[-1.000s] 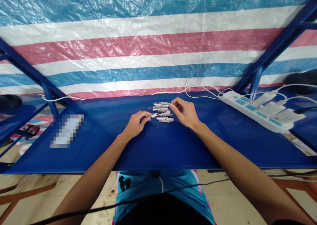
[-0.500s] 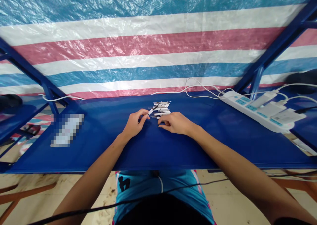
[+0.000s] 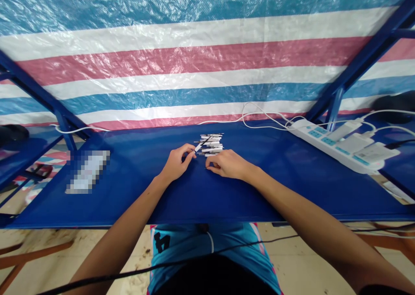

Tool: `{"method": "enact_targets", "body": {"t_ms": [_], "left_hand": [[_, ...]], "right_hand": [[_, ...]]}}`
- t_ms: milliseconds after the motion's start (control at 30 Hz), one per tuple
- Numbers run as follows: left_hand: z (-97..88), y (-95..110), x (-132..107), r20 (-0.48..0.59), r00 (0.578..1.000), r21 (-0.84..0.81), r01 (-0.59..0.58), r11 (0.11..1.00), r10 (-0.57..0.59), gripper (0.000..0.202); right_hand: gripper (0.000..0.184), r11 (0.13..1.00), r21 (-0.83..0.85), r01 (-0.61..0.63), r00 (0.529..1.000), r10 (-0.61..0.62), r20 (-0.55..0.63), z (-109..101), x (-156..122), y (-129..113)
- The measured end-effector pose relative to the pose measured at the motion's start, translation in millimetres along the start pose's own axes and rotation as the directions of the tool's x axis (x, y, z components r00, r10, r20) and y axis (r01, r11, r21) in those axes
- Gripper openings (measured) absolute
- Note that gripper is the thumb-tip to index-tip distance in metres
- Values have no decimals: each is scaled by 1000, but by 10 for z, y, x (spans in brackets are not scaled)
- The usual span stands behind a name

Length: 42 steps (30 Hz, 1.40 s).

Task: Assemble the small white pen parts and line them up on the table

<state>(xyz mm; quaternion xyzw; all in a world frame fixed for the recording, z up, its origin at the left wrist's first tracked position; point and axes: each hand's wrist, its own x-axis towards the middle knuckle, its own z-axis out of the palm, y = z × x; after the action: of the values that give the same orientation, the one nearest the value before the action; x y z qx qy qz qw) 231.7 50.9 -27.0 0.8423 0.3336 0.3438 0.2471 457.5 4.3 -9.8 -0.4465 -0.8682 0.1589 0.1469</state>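
My left hand [image 3: 177,161] pinches a slim white-and-black pen [image 3: 202,143] between thumb and fingertips. The pen slants up and to the right, its far end over a pile of similar white pens [image 3: 214,143] with thin dark ends. These lie roughly parallel on the blue tabletop [image 3: 139,143]. My right hand [image 3: 228,164] is at the near right edge of the pile, its thumb and index finger pressed together. Whatever is in that pinch is too small or hidden to make out.
A white power strip [image 3: 333,145] with plugged-in chargers [image 3: 359,143] stands at the right. White cables [image 3: 259,113] run along the back edge beside a striped plastic sheet [image 3: 194,70]. A blurred pale flat object [image 3: 89,171] lies at the left. Blue metal legs [image 3: 335,104] rise on both sides.
My right hand has shifted slightly down and its fingers have curled in. A small dark bit seen at its fingertips earlier no longer shows. My left hand with the pen has hardly moved.
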Motion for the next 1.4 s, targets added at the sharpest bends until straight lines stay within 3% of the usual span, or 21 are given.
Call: {"method": "enact_targets", "body": {"t_ms": [200, 467, 700, 1000, 1167, 1400], "left_hand": [[6, -9, 5, 16, 1000, -10, -13, 1000, 13, 18], [-8, -36, 6, 0, 1000, 35, 6, 999, -6, 18], [-19, -64, 15, -8, 1000, 52, 2, 999, -2, 18], [-37, -78, 16, -30, 1000, 71, 1, 997, 1, 19], [-38, -77, 17, -18, 1000, 85, -9, 996, 10, 18], [-28, -84, 13, -14, 1000, 99, 2, 995, -1, 19]], "right_hand": [[13, 996, 91, 9, 1000, -8, -4, -4, -1, 20], [7, 920, 382, 88, 976, -4, -216, -84, -44, 207], [9, 935, 347, 65, 937, 62, -345, -90, -45, 309], [17, 956, 292, 38, 813, 140, -565, -123, -44, 305], [17, 955, 296, 33, 760, 168, -628, -97, -33, 310], [17, 954, 294, 60, 720, 163, -674, -80, -32, 321]]}}
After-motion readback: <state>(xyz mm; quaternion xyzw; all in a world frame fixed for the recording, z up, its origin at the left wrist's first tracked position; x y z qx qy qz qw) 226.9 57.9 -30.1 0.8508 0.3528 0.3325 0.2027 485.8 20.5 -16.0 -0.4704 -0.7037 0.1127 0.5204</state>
